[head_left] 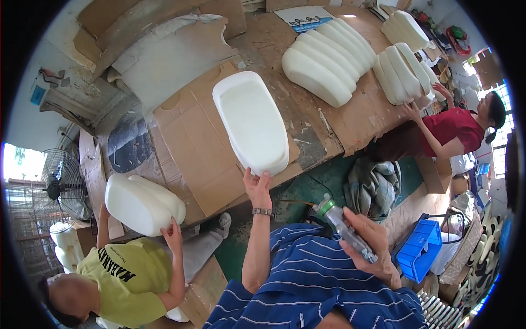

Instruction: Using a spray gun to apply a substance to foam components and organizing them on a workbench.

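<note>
A long white tray-shaped moulded piece (252, 118) with a raised rim lies on flat cardboard in front of me. Its near end shows layered edges, perhaps from another piece beneath. My left hand (258, 189) pinches that near end between thumb and fingers. In my right hand (370, 241), held off the table at my right side, is a silver metal tool (348, 230) with a green collar. My fingers wrap round its body. A thin brown hose or cord runs near its tip; whether it joins the tool I cannot tell.
Several white pieces stand in a nested row (329, 60) at the far right. A co-worker in red (452, 134) handles another stack (402, 74); one in yellow-green (129, 277) holds white pieces (143, 204) at left. A fan (52, 186), blue crate (419, 249) and grey sack (372, 189) stand around.
</note>
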Motion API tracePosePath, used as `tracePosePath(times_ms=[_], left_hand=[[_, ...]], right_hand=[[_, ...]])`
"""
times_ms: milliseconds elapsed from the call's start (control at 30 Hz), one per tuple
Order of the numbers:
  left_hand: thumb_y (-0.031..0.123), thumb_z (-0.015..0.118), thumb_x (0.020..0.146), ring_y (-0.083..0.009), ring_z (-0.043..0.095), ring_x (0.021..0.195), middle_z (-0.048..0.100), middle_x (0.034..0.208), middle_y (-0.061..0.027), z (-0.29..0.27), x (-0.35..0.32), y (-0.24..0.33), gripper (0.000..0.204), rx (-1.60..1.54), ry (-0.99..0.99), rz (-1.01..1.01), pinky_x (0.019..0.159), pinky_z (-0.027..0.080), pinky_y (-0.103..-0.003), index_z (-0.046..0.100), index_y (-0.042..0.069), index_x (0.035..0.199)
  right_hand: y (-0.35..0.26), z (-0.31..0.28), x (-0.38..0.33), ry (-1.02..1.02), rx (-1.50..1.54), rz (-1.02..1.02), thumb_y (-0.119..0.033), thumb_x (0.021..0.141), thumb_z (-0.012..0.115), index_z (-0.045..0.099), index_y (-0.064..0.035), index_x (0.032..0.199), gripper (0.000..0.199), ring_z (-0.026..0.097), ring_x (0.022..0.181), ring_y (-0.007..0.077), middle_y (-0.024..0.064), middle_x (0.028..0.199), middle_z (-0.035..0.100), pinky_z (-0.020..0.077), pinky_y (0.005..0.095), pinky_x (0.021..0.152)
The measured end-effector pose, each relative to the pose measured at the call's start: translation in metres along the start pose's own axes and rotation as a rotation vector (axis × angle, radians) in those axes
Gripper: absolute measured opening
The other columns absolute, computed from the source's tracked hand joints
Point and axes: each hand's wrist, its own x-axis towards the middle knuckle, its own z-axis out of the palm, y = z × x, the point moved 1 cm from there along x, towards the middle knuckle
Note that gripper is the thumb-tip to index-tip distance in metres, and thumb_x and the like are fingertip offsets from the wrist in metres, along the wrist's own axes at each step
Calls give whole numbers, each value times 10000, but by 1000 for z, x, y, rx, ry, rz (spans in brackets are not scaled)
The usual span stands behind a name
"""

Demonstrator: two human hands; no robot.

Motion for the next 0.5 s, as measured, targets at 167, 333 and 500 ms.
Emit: tracePosePath(times_ms=[167,333,500], left_hand=[[30,761,890,-273,656,1138,594,1288,-167,-4,2,-2,716,-4,-29,37,925,614,-415,353,69,1477],[32,745,904,-279,652,1158,583,1314,-172,-5,2,-1,684,-18,-47,59,954,610,-423,369,60,1475],[40,741,911,-270,639,1179,568,1334,-171,-5,3,-2,702,-16,-93,90,973,603,-415,354,44,1497]], right_hand=[[12,-9,-6,123,-53,-3,63,745,741,523,43,1430,719,663,774,316,188,952,647,519,330,695],[20,-22,-21,88,-33,76,-46,824,712,567,64,1380,585,681,830,277,195,988,670,520,327,759],[28,-29,-26,50,17,12,-50,804,721,563,71,1381,610,647,762,276,174,933,651,495,328,695]])
